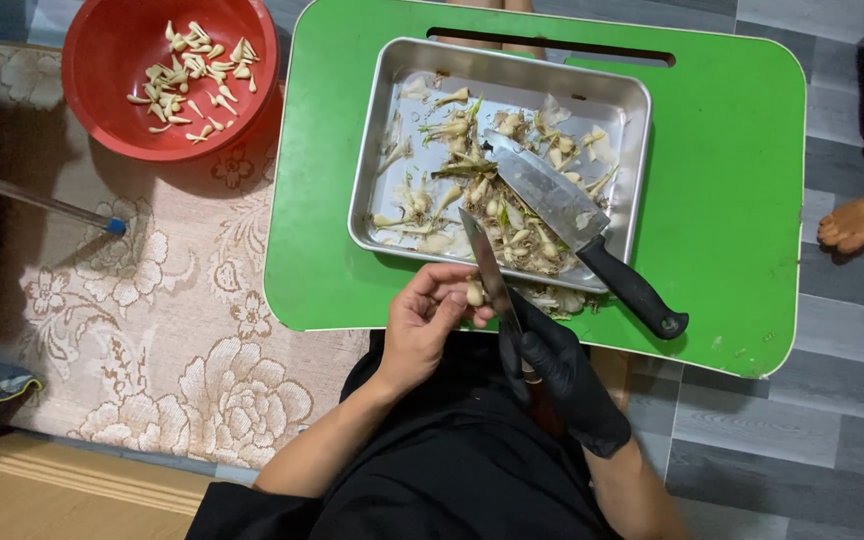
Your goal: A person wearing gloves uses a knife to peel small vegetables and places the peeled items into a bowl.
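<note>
**Peeling over a green lap table on the floor**

The bare left hand (430,318) pinches a small pale clove (475,293) between its fingertips; the black-gloved right hand (557,372) is closed round a narrow knife (489,272), blade against the clove. Both hang at the near edge of a green folding table (732,150), which bears a steel tray (377,160) of skins and stalks with a black-handled cleaver (572,215) across it. A red bowl (102,60) of peeled cloves sits on a floral mat (152,330) over grey floorboards (802,440)
</note>
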